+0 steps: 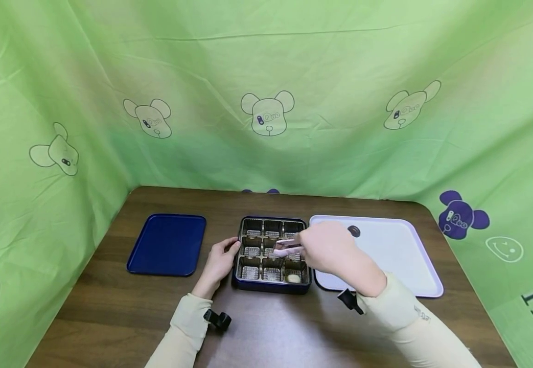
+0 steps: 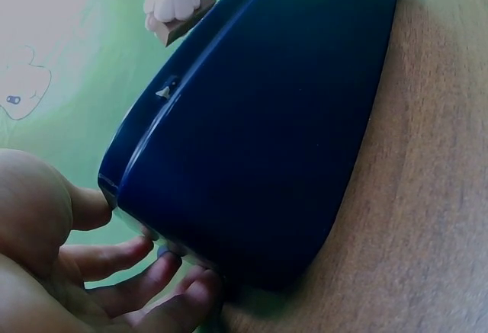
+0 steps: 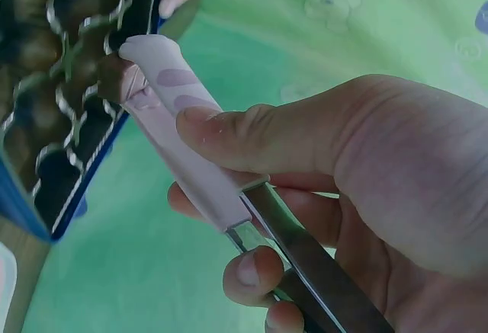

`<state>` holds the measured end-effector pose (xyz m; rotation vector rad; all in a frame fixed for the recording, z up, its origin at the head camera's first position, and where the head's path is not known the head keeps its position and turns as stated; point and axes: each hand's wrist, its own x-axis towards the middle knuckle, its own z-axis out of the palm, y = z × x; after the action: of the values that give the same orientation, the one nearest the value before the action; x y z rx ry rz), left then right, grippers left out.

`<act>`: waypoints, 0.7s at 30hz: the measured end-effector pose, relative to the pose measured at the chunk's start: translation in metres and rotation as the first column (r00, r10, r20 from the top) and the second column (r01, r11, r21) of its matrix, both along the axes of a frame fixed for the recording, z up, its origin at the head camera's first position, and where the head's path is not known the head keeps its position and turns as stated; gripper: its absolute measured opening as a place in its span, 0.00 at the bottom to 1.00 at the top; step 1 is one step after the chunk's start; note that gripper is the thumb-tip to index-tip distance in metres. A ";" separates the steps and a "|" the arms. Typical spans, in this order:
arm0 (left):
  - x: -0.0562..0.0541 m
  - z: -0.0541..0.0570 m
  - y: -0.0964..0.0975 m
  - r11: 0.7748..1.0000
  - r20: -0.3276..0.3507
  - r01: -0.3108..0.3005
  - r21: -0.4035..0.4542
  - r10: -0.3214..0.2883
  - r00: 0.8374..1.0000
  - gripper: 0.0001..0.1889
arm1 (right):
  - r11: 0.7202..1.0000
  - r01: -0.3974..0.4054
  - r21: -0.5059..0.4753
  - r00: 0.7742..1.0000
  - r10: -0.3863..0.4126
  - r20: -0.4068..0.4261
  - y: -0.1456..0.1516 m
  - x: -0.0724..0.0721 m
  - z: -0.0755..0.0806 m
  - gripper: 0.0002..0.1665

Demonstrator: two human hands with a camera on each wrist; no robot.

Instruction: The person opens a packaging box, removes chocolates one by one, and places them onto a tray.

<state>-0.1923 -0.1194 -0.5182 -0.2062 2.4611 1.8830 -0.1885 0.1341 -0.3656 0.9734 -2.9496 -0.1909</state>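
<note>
A dark blue box (image 1: 271, 287) with a gold divided insert stands on the table. My left hand (image 1: 218, 262) holds its left side, the thumb by the rim and the fingers along the wall in the left wrist view. My right hand (image 1: 332, 248) grips tongs (image 3: 191, 135) with pale pink, paw-shaped tips. Between those tips is a brown chocolate block (image 2: 185, 19), above the middle of the box. One pale rounded piece (image 1: 293, 278) lies in the front right compartment. A dark oval chocolate (image 1: 354, 231) lies on the white tray (image 1: 395, 255), beyond my right hand.
To the left of the box lies a flat blue lid (image 1: 167, 244) on the brown wooden table (image 1: 110, 306). The white tray sits close against the box's right side, partly under my right forearm. A green cloth (image 1: 266, 61) hangs behind the table and at both sides.
</note>
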 end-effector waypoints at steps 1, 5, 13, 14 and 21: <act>0.000 0.000 0.000 1.000 0.001 0.001 0.002 -0.001 1.000 0.19 | 1.000 0.009 -0.002 1.000 -0.009 0.001 0.003 -0.002 0.001 0.04; -0.001 -0.001 0.000 1.000 0.001 0.003 0.009 -0.003 1.000 0.19 | 0.999 0.047 -0.020 0.999 -0.047 0.005 0.020 -0.009 0.001 0.02; -0.001 -0.001 0.001 1.000 -0.001 0.003 -0.005 -0.003 1.000 0.19 | 0.983 0.176 -0.045 0.984 -0.174 0.041 0.058 -0.026 -0.007 0.04; -0.002 -0.001 0.001 1.000 -0.002 0.002 -0.006 -0.002 1.000 0.19 | 0.981 0.191 -0.041 0.981 -0.189 0.044 0.063 -0.027 -0.007 0.02; -0.002 -0.001 -0.001 1.000 0.012 -0.002 -0.011 0.002 1.000 0.19 | 0.961 0.272 -0.037 0.960 -0.269 0.082 0.101 -0.039 -0.008 0.01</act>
<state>-0.1943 -0.1201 -0.5192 -0.2199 2.4650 1.8638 -0.2276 0.2348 -0.3739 0.5800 -3.1323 -0.0896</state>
